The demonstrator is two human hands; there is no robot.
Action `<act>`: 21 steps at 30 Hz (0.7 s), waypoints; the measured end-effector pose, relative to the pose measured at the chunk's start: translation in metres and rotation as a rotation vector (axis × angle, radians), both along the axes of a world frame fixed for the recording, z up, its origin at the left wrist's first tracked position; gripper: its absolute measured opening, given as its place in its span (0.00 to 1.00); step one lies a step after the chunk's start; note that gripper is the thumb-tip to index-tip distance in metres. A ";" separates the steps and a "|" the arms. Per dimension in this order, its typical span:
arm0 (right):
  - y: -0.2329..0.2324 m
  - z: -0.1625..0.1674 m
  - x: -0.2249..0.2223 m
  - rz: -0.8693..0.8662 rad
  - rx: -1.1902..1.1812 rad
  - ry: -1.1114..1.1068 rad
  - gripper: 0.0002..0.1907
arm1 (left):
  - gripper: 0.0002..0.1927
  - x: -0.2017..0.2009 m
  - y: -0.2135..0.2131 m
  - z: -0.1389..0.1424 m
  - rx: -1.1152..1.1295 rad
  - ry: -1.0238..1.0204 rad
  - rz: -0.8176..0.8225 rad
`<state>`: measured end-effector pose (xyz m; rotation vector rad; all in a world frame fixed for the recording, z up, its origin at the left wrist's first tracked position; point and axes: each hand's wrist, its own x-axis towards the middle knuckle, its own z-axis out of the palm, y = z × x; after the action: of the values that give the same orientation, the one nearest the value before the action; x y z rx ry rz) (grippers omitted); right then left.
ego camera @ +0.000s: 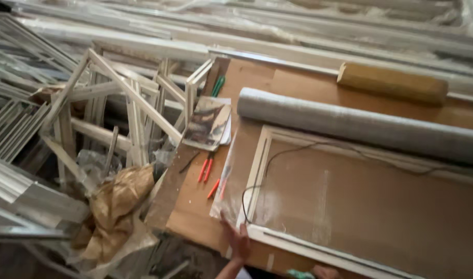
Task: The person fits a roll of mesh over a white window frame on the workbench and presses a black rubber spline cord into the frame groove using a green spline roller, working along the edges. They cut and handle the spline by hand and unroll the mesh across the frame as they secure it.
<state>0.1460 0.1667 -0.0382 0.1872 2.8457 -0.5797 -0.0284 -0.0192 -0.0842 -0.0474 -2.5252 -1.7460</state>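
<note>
Stacked pale window frames and long metal profiles filled the upper and left parts of the picture, with crumpled brown paper at lower left. A brown board table took up the centre and right.

On it lay a white screen frame with a thin black cord looping along its left rail, a grey roll of mesh across the upper right, and a wooden block beyond it.

At bottom centre the left hand lay flat and open, fingers spread, pressing on the frame's lower-left corner and touching a clear plastic sheet. The right hand barely showed at the bottom edge; whether it gripped anything could not be told.

Orange-handled tools and a worn booklet lay left of the frame.

Holding that corner well probably meant keeping the palm flat and the frame square to the board, with the cord clear of the fingers.
</note>
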 end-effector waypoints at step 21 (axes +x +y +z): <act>-0.043 -0.048 0.083 -0.874 -0.102 0.407 0.16 | 0.17 -0.142 -0.033 0.086 -0.517 0.295 -0.524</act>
<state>0.2285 0.1242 -0.0866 1.4829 2.9830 -1.0014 -0.1707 -0.0527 0.0023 -0.9866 -2.7994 -1.0171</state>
